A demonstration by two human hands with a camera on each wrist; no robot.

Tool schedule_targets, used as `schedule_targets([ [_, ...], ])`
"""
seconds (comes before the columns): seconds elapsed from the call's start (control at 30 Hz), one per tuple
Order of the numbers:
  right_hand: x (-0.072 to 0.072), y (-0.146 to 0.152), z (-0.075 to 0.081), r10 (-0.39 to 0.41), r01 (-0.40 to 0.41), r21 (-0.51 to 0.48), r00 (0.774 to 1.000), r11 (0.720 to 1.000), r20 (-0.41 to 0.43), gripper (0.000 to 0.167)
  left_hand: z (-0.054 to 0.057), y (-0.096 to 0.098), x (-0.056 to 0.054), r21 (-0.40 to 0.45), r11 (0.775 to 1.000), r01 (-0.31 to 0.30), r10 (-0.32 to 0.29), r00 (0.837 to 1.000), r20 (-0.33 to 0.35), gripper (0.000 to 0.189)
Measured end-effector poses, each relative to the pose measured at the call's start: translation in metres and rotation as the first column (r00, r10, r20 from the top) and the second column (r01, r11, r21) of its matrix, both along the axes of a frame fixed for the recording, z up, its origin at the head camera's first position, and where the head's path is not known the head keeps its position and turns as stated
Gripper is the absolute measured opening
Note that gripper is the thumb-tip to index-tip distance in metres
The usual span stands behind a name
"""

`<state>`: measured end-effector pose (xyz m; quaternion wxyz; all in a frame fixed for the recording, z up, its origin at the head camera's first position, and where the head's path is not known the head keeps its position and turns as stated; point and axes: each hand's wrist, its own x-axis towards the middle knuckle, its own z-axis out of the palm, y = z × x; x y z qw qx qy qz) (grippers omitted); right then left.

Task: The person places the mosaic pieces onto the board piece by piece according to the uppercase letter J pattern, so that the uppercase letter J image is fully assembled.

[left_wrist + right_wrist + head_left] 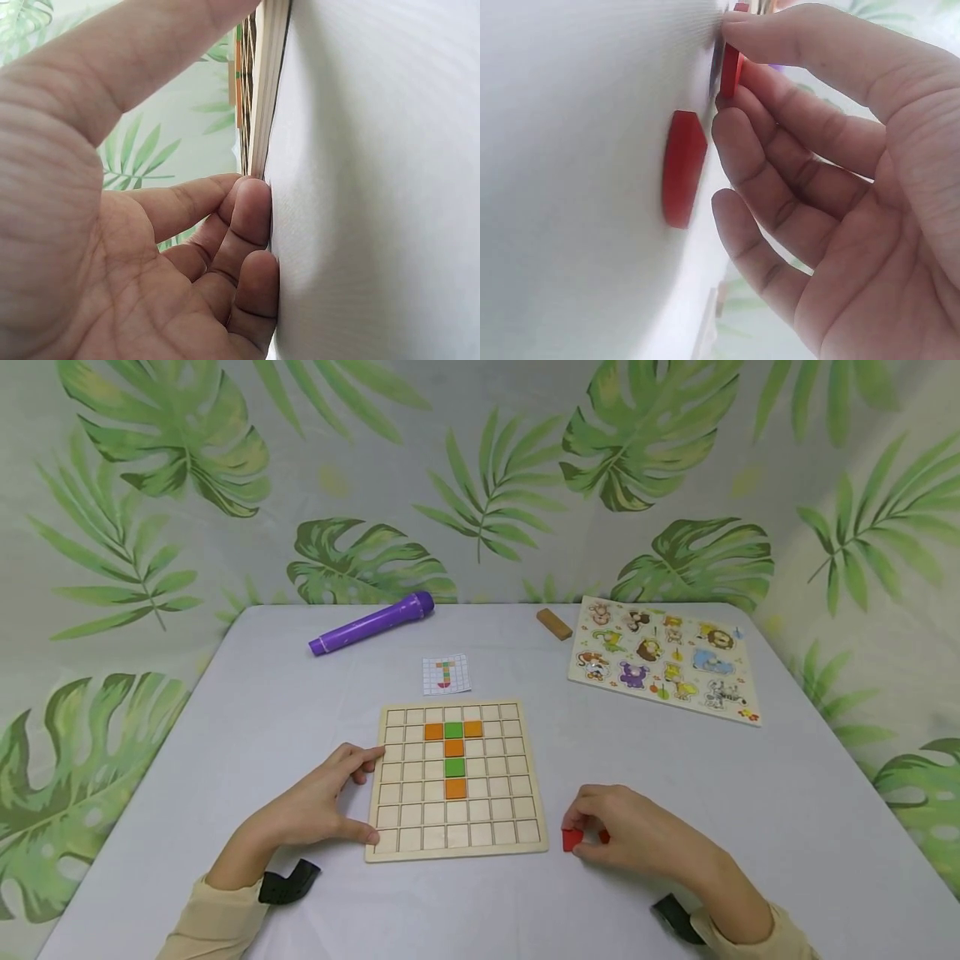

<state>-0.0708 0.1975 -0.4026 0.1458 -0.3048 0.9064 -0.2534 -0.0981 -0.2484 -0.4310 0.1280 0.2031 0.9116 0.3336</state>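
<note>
A wooden grid board point(411, 814) lies flat on the table, with orange tiles and two green tiles point(454, 767) forming a T shape. My left hand point(318, 802) rests at its left edge, the thumb and index fingertip touching the rim; in the left wrist view the other fingers bend loosely against the cloth. Right of the board, my right hand point(637, 831) pinches a red tile point(731, 71) between thumb and fingers, slightly off the tabletop in the right wrist view. A second red piece point(682, 169) lies on the cloth beneath that hand, partly hidden in the head view.
Behind the board lies a small pattern card point(457, 683). A purple toy microphone point(371, 624) is at the back left. An animal puzzle board point(663, 695) and a brown wooden block point(554, 624) are at the back right. White cloth covers the table point(300, 727).
</note>
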Motion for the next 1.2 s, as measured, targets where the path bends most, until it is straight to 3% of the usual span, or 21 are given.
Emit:
schedule_targets([
  [0.5,-0.016,-0.026,0.006,0.077,-0.073,0.036,0.991,0.997,-0.107,0.011,0.0,0.0,0.0,-0.004,1.0,0.01,-0.01,1.0,-0.006,0.114],
  [1.2,-0.046,-0.088,0.02,0.269,-0.253,0.105,0.946,0.962,-0.183,0.009,0.001,0.002,0.0,0.009,1.0,0.011,-0.01,1.0,-0.012,0.113],
])
